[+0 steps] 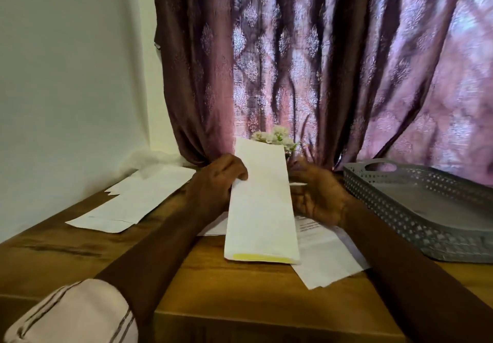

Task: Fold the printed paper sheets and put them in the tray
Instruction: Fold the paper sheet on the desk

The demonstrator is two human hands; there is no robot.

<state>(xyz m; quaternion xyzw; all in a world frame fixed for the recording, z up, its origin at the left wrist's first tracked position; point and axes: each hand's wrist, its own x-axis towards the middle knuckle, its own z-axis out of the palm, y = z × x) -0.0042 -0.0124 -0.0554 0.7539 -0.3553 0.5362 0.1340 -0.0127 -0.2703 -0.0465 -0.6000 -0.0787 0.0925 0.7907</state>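
Pinching a long folded sheet point(261, 204), white with a yellow strip at its near end, by the left edge in the left hand point(218, 179). Right hand point(317, 196) just beside the opposite edge, fingers loosely curled, grip impossible to tell. Loose sheets point(325, 257) partly hidden beneath both hands, print unreadable. Grey perforated tray point(384, 206) right of the right hand, cut off by the frame.

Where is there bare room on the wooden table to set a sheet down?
Bare wood: front edge of the brown wooden table, between the forearms; also front-left, before the flat white sheets. Crowded: printed sheets beneath the folded white sheet.
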